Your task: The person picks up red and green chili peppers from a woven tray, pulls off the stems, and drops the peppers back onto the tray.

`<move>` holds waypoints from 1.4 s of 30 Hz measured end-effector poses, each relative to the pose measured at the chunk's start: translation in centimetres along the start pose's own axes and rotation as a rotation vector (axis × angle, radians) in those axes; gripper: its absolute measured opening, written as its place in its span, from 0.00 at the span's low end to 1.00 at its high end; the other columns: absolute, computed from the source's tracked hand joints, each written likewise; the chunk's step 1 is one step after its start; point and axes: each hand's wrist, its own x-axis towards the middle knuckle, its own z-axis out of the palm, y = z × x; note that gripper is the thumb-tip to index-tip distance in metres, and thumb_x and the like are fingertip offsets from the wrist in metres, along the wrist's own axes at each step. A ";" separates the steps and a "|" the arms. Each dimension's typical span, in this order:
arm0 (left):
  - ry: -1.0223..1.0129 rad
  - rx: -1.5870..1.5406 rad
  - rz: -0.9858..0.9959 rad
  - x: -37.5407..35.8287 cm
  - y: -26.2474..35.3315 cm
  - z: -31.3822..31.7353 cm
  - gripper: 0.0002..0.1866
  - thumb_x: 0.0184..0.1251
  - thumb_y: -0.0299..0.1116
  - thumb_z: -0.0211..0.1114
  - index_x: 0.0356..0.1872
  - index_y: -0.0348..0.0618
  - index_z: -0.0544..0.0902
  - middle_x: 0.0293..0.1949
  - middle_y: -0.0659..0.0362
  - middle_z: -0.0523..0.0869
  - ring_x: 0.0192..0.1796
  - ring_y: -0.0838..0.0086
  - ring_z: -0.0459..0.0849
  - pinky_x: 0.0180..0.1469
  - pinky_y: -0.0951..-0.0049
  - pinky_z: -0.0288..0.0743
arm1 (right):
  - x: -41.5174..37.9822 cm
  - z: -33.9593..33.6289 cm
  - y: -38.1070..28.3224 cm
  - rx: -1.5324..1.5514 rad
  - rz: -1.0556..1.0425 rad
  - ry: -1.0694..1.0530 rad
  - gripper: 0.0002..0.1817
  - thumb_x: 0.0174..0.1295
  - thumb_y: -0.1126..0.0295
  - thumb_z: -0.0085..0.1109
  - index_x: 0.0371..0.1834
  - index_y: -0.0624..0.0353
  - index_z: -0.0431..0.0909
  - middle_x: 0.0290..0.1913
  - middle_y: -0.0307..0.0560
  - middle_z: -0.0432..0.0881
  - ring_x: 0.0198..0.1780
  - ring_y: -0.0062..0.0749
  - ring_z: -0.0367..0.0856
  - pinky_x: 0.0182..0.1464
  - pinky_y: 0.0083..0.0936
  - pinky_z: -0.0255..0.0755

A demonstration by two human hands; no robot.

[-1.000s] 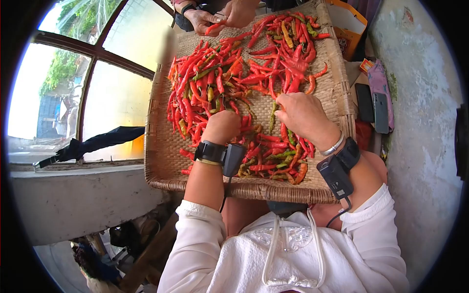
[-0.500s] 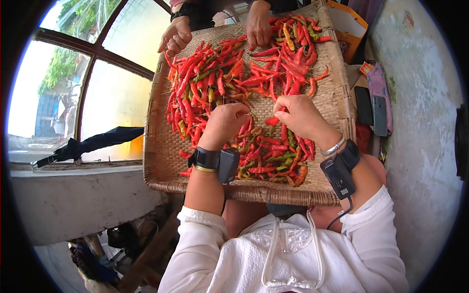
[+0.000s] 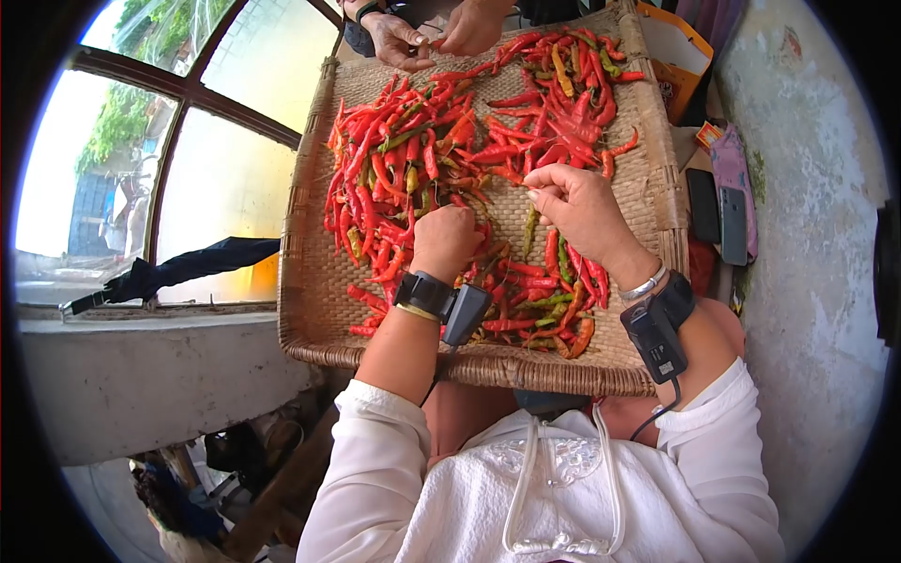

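Note:
A large woven bamboo tray (image 3: 621, 364) holds heaps of chili peppers (image 3: 366, 202), mostly red with some green and yellow ones. My left hand (image 3: 446, 242) is closed, knuckles up, over the inner edge of the left heap; its fingertips are hidden, and I cannot tell what they grip. To the right, my right hand (image 3: 584, 214) pinches thumb and forefinger together above the weave. A yellow-green chili pepper (image 3: 531, 228) shows just below those fingertips. Nearest me lies a smaller pile of chili peppers (image 3: 535, 305).
Another person's hands (image 3: 427, 36) meet over the far edge of the tray. A folded dark umbrella (image 3: 197, 267) leans by the window at left. Phones (image 3: 731, 225) lie right of the tray, near the wall (image 3: 807, 188). An orange box (image 3: 676, 61) stands at the back right.
My left hand has moved right and slightly down, its fingers now hidden. The red pepper at my right fingertips is gone from there. The other person's hands have come together at the far edge.

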 end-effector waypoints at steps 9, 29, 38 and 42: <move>0.016 -0.039 0.011 0.0 -0.1 0.9 0.12 0.46 0.41 0.63 0.23 0.42 0.80 0.23 0.50 0.80 0.30 0.57 0.81 0.33 0.58 0.74 | -0.1 0.4 0.5 0.025 0.014 -0.023 0.09 0.60 0.73 0.53 0.41 0.66 0.76 0.30 0.39 0.79 0.28 0.15 0.76 0.30 0.16 0.74; 0.024 -0.920 0.051 -0.3 1.5 -3.2 0.08 0.51 0.30 0.67 0.30 0.37 0.82 0.21 0.56 0.82 0.24 0.74 0.81 0.28 0.74 0.74 | -0.5 0.8 0.6 -0.053 -0.036 -0.050 0.11 0.55 0.71 0.58 0.39 0.64 0.77 0.26 0.44 0.80 0.27 0.25 0.79 0.31 0.22 0.72; 0.234 -0.602 0.241 -0.1 1.6 -2.5 0.10 0.52 0.35 0.68 0.31 0.39 0.82 0.21 0.54 0.82 0.22 0.71 0.81 0.28 0.74 0.73 | -0.1 0.6 0.9 -0.127 -0.016 0.019 0.07 0.56 0.72 0.57 0.32 0.65 0.75 0.25 0.45 0.80 0.26 0.26 0.78 0.29 0.21 0.71; 0.181 -0.135 -0.037 0.1 -1.3 -0.6 0.13 0.54 0.42 0.64 0.31 0.43 0.82 0.26 0.54 0.83 0.30 0.61 0.82 0.32 0.62 0.74 | 0.4 -0.1 -0.3 0.329 -0.047 0.210 0.09 0.62 0.73 0.52 0.43 0.65 0.73 0.32 0.41 0.79 0.28 0.17 0.76 0.32 0.14 0.70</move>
